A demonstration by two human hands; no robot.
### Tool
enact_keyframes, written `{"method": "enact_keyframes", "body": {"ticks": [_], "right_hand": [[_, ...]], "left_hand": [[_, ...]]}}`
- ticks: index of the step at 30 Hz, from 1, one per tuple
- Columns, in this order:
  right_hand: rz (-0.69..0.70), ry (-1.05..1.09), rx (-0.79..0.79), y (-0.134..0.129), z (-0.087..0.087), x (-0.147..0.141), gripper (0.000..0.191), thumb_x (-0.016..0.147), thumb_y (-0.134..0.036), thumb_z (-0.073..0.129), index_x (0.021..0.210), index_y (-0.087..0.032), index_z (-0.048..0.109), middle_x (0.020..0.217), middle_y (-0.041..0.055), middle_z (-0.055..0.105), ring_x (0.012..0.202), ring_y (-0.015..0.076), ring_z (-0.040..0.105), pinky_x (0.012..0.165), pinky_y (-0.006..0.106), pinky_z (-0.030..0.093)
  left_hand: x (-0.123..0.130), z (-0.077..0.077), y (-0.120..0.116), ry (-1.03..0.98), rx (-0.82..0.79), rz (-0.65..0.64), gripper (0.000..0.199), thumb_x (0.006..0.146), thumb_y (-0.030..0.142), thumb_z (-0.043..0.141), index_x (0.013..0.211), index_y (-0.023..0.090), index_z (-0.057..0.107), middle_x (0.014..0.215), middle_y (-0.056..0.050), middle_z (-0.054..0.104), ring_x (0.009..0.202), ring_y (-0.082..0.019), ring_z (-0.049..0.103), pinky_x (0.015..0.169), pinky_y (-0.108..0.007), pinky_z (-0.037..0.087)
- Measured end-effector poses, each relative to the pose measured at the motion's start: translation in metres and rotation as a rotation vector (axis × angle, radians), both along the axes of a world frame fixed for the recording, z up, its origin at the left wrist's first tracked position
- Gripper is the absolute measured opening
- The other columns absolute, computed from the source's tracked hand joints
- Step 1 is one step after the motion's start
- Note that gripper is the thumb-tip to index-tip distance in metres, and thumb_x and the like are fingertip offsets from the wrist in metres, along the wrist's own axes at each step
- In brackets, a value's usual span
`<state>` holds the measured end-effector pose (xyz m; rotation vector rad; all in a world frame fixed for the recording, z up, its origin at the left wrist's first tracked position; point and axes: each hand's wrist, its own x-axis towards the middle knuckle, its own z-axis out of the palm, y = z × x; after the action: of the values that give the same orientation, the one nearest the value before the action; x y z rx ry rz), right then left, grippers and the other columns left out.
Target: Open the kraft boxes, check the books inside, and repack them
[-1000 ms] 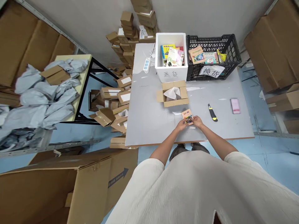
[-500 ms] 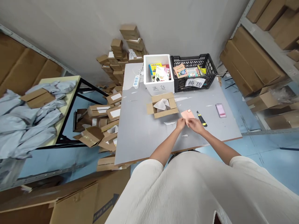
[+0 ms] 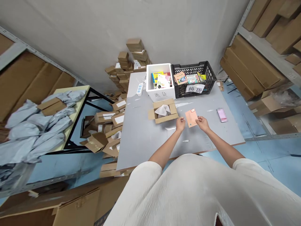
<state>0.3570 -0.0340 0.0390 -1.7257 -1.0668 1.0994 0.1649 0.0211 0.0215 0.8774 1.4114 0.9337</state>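
My right hand [image 3: 202, 123] is closed on the right edge of a small flat pink booklet [image 3: 191, 118], pinching it between thumb and fingers. The booklet has a red-outlined label near its top and a small square code at its lower left. My left hand [image 3: 180, 124] is just left of the booklet, apart from it, with loosely bent fingers and nothing visible in them. Beyond my left hand stands an open cardboard box [image 3: 166, 119] with crumpled white paper [image 3: 162, 110] inside. The yellow-and-black utility knife seen earlier does not show now.
On the grey table [image 3: 143, 138], a white bin [image 3: 162, 94] and a black crate [image 3: 195, 91] hold books. A blurred pink item [image 3: 222, 115] lies right, a power strip [image 3: 139, 89] back left. Cardboard boxes [image 3: 105, 117] crowd the floor left; grey bags [image 3: 47, 135] cover another table.
My left hand has let go of the booklet and moved slightly left. My right hand keeps the booklet, now more fully visible. The utility knife has gone from sight. The view has shifted.
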Motion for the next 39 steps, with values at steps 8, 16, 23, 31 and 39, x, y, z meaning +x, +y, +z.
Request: {"method": "enact_keyframes", "body": {"ticks": [8,16,23,31,39], "right_hand": [[0.403,-0.629,0.372,0.005,0.019,-0.024,0.031,0.101,-0.029,0.057,0.123,-0.023,0.078,0.120,0.0129,0.082,0.112,0.0322,0.070,0.102,0.045,0.051],[0.259,-0.582,0.332,0.003,0.003,-0.008,0.045,0.099,-0.035,0.060,0.140,-0.021,0.072,0.146,0.0168,0.071,0.129,0.0358,0.064,0.108,0.052,0.051],[0.073,-0.003,-0.028,0.011,-0.012,0.014,0.034,0.081,-0.042,0.077,0.109,-0.023,0.076,0.087,0.0039,0.079,0.080,0.0227,0.074,0.084,0.038,0.061],[-0.175,0.331,-0.028,0.029,-0.009,0.041,0.044,0.064,-0.050,0.093,0.089,-0.023,0.068,0.075,0.0011,0.073,0.072,0.0184,0.069,0.078,0.035,0.061],[-0.077,0.253,-0.029,0.063,0.004,0.073,0.042,0.074,-0.050,0.084,0.102,-0.026,0.062,0.074,-0.0025,0.073,0.070,0.0192,0.071,0.074,0.035,0.060]], "left_hand": [[0.024,0.022,0.002,-0.390,-0.111,-0.100,0.044,0.086,0.055,0.089,0.103,0.017,0.074,0.098,-0.012,0.081,0.095,-0.025,0.079,0.097,-0.043,0.062],[0.008,0.018,0.011,-0.366,-0.114,0.023,0.040,0.081,0.050,0.093,0.095,0.018,0.072,0.091,-0.008,0.082,0.089,-0.024,0.079,0.089,-0.041,0.065],[0.012,0.015,0.018,-0.277,-0.079,0.022,0.045,0.077,0.058,0.093,0.088,0.019,0.073,0.082,-0.006,0.080,0.077,-0.021,0.075,0.077,-0.036,0.063],[0.038,0.012,0.025,-0.156,-0.086,-0.197,0.029,0.083,0.045,0.087,0.092,0.020,0.077,0.091,-0.007,0.081,0.078,-0.019,0.074,0.076,-0.031,0.058],[0.070,0.011,0.049,-0.151,-0.064,-0.174,0.018,0.080,0.030,0.090,0.081,0.020,0.075,0.064,0.000,0.068,0.068,-0.017,0.067,0.079,-0.033,0.058]]}}
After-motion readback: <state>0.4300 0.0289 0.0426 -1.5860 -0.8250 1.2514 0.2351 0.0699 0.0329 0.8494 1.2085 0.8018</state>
